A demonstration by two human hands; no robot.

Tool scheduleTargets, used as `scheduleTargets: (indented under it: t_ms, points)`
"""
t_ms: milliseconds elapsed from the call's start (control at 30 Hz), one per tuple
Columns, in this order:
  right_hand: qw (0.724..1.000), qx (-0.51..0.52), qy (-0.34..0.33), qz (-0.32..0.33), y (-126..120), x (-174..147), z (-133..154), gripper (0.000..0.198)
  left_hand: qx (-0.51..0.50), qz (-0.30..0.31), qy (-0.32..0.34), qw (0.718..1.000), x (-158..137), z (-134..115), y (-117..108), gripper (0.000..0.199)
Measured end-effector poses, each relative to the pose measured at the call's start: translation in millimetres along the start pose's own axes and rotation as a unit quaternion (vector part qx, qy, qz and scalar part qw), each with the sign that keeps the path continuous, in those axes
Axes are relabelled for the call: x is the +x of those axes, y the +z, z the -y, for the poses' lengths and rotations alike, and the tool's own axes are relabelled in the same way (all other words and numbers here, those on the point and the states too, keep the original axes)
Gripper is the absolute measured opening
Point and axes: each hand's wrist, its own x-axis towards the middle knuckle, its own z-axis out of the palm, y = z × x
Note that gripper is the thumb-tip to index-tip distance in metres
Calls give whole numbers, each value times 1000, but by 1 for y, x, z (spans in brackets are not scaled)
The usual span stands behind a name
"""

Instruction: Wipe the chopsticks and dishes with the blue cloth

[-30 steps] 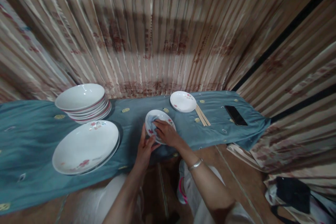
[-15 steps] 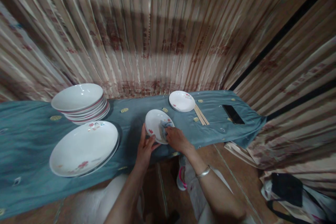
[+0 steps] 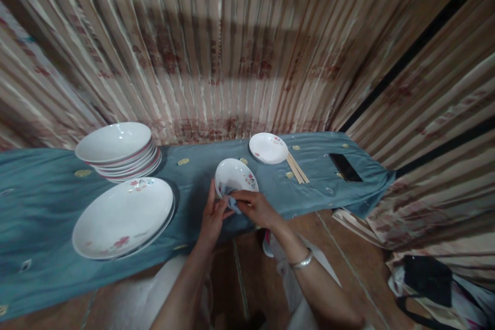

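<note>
R hand (image 3: 255, 207) w/ cloth (image 3: 233, 200) now at small plate (image 3: 235, 177) near edge, was inside.

Both forearms are bare, with no sleeves in view. The left hand (image 3: 212, 215) wears nothing on fingers or wrist that can be made out. The right hand (image 3: 257, 208) has a plain silver bangle (image 3: 302, 261) round the wrist, thin and shiny. Below the arms show light, whitish trousers (image 3: 154, 294) and a shoe (image 3: 267, 245) with a pink trim.
</note>
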Motion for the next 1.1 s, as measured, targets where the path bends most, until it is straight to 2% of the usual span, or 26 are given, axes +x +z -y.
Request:
scheduleTargets:
  t_ms: [100,267,500,733,967,1100]
  points:
    - [998,8,-20,-54,12,12,-4,36,8,4,0,1000,2,1,-2,91]
    - [988,-75,-52,-125,27,41,-11,43,9,4,4,1000,3,3,-6,88]
    - [962,-210,-49,-171,24,77,-32,40,2,14,6,1000,4,4,-9,89]
    - [927,-350,-4,-136,2,89,-52,32,-23,-1,1,1000,0,2,-7,92]
    - [890,-434,112,-78,-17,62,-56,27,-24,-10,-2,1000,-3,-2,-2,93]
    - [887,-433,141,-73,-23,43,-55,24,-12,-7,2,1000,-3,-2,-2,92]
